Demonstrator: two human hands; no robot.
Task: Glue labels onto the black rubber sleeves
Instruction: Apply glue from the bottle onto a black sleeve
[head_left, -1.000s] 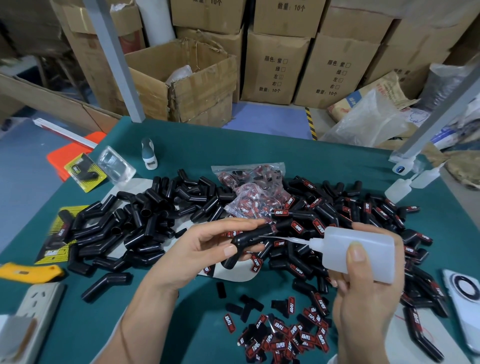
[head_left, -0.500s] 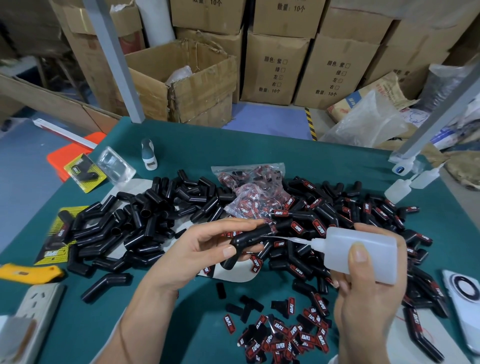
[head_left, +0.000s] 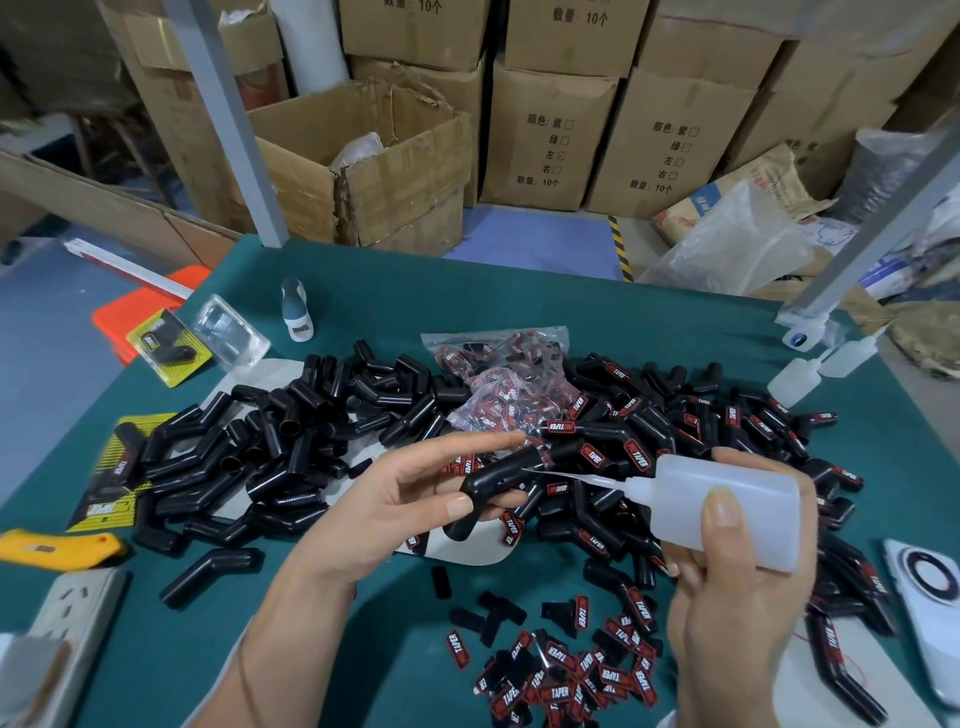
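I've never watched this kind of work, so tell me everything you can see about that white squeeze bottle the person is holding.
The squeeze bottle is translucent white plastic, flat-sided, lying roughly level. The right hand grips its body, thumb across the front. Its long thin nozzle points left, its tip at the black rubber sleeve held in the left hand.

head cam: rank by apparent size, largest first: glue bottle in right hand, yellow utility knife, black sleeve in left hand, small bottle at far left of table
1. Glue bottle, held by the right hand; nearness to the camera inflates it.
2. and 3. Yellow utility knife and black sleeve in the left hand look alike; the knife is partly cut off.
4. Small bottle.
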